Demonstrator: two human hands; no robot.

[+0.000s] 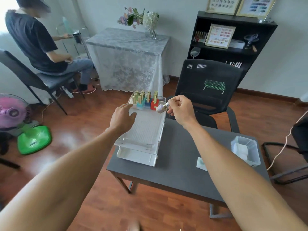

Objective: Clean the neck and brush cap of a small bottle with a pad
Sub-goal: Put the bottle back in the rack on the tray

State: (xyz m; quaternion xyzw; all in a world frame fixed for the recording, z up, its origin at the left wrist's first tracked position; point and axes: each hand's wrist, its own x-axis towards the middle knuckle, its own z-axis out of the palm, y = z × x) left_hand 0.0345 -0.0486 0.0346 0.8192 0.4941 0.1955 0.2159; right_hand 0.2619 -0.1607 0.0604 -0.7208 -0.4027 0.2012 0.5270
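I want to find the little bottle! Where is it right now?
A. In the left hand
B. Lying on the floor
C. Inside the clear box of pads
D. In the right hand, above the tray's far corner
D: the right hand pinches the small bottle by its cap, over the far corner of the white tray; the left hand is empty.

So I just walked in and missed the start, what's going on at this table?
A person is working at a dark table. The right hand holds a small pale bottle with a gold cap over the far end of a clear plastic tray, beside a row of gold-capped bottles. The left hand hovers open over the tray, holding nothing. A used white pad lies on the table near a clear tub of pads.
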